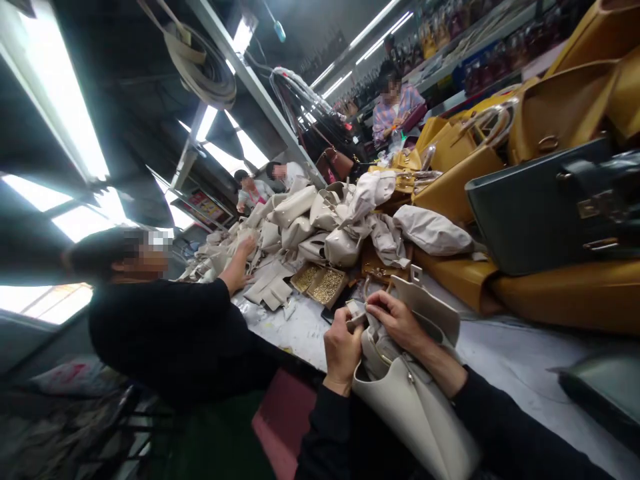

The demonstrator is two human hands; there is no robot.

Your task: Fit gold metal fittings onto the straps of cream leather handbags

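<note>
Below the left hand [343,350] and right hand [396,321], both pinching a pale strap [356,311], the bag [417,407] lies tilted and might slide if either grip slackens, while a forward knock could spill the gold bits [326,285] beyond.

One view, from my head: faces forward and down, tilted sideways; my hands [343,348] close, worktop [505,360] stretching away, ceiling lights [60,83] above.
</note>
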